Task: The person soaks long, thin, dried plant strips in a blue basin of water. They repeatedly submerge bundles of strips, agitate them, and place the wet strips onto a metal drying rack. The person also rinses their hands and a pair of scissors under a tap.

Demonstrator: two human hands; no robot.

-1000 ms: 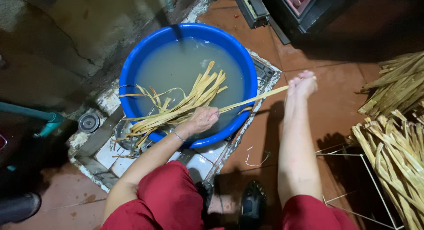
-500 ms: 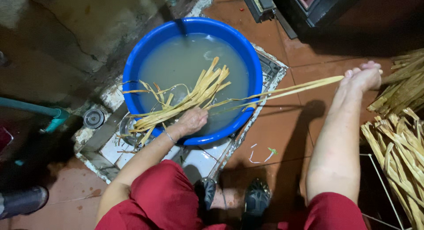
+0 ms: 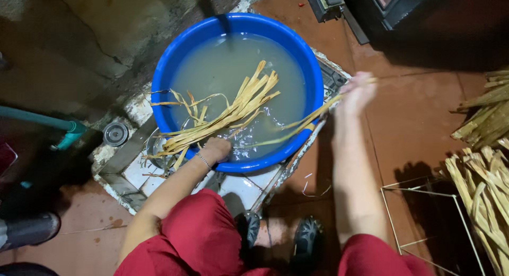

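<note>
Right hand (image 3: pixel 356 93) swung flat strip (image 3: pixel 297 126) basinward.

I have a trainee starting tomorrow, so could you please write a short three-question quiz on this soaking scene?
1. True or false: the blue basin holds cloudy water.
2. Which hand presses the strip bundle at the basin's near rim: A left, B right?
3. What does the right hand grip?

Key: 1 true. 2 A, the left hand. 3 A long strip trailing over the rim into the water.
</note>
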